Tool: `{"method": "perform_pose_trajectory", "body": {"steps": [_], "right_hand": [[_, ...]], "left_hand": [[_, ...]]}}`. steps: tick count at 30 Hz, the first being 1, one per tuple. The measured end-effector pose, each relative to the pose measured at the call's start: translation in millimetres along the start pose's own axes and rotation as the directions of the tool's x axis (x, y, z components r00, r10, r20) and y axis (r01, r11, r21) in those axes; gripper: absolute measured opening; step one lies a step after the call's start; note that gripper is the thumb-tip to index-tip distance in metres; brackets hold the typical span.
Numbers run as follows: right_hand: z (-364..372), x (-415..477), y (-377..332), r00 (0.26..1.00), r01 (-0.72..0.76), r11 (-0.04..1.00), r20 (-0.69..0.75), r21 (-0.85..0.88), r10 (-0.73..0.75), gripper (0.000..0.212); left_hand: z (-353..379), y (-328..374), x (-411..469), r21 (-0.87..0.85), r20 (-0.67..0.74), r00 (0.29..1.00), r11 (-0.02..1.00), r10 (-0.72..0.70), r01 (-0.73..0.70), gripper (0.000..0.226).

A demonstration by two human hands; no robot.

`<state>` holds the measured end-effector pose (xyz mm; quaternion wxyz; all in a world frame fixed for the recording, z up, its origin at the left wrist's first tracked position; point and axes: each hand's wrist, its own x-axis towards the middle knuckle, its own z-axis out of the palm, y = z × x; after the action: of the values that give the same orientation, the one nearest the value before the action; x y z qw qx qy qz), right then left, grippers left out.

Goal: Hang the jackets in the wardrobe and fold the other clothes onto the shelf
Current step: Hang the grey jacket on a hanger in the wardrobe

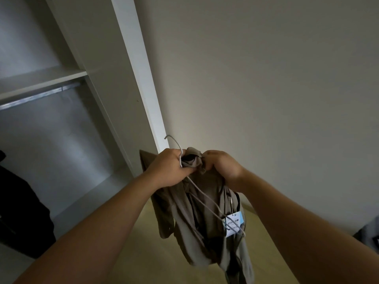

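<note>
A grey-brown jacket (192, 226) hangs in the air in front of me, bunched at its top. My left hand (170, 169) grips the neck of a pale wire hanger (207, 198) together with the jacket's collar; the hook sticks up above my knuckles. My right hand (222, 167) pinches the bunched collar just to the right. A white and blue tag (233, 222) dangles from the jacket near the hanger's lower end. The open white wardrobe (131, 74) stands to the left, with its metal rail (41, 96) under a shelf (41, 79).
A dark garment (22, 212) hangs or lies at the wardrobe's lower left. A plain wall fills the right side. Pale wooden floor (155, 261) shows below the jacket. Something grey (369, 234) lies at the right edge.
</note>
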<state>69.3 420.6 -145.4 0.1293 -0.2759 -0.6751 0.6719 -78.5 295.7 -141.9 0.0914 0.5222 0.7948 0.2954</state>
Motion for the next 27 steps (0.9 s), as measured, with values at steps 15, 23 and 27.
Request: {"method": "perform_pose_trajectory", "body": {"steps": [15, 23, 27], "right_hand": [[-36.8, 18.9, 79.4, 0.973, -0.23, 0.717, -0.159, -0.658, 0.167, 0.03], [-30.0, 13.5, 39.0, 0.988, -0.088, 0.851, -0.155, -0.517, 0.008, 0.022], [-13.2, 10.9, 4.5, 1.0, -0.025, 0.991, -0.007, -0.131, 0.025, 0.032]], "left_hand": [[-24.9, 3.5, 12.5, -0.087, -0.148, 0.984, 0.989, 0.104, -0.118, 0.021], [-25.6, -12.2, 10.5, 0.017, -0.097, 0.994, 0.999, -0.046, 0.048, 0.077], [-14.7, -7.4, 5.1, -0.025, 0.058, 0.998, 1.0, -0.017, 0.018, 0.094]]}}
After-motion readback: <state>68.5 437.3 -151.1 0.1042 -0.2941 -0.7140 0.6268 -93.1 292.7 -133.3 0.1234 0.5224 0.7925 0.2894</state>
